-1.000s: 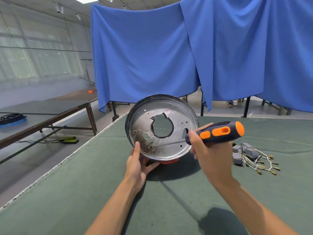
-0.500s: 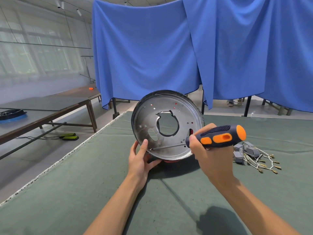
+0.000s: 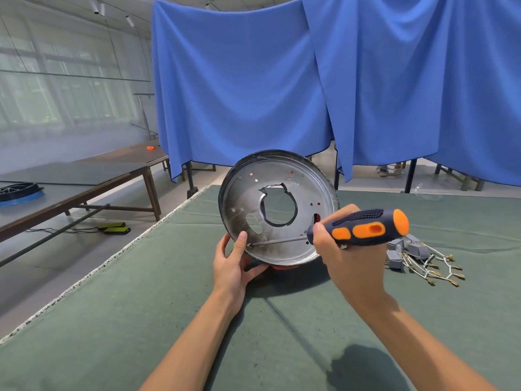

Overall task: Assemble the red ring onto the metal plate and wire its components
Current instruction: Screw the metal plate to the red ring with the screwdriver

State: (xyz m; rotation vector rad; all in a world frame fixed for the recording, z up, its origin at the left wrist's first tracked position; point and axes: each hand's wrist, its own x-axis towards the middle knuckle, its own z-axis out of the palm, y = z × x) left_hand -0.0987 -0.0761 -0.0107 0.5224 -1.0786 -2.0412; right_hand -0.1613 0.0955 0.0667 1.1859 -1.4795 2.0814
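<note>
A round metal plate (image 3: pixel 307 187) with a big central hole stands tilted on its edge on the green table. My left hand (image 3: pixel 232 266) grips its lower left rim, thumb on the face. A sliver of the red ring (image 3: pixel 284 268) shows behind the plate's bottom edge; red also shows through small holes. My right hand (image 3: pixel 342 263) holds a screwdriver (image 3: pixel 366 228) with a dark blue and orange handle. Its shaft lies across the plate's lower face, and the tip rests at a hole by my left thumb.
Grey component blocks with white wires and brass terminals (image 3: pixel 420 258) lie to the right on the green table cover (image 3: pixel 169 320). Blue curtains (image 3: pixel 282 94) hang behind. A brown side table (image 3: pixel 84 179) stands at left, and the green table's left edge runs diagonally.
The plate has moved slightly to the right and tilted more upright. My right hand and the screwdriver have shifted with it, and the tip now sits close to my left thumb.
</note>
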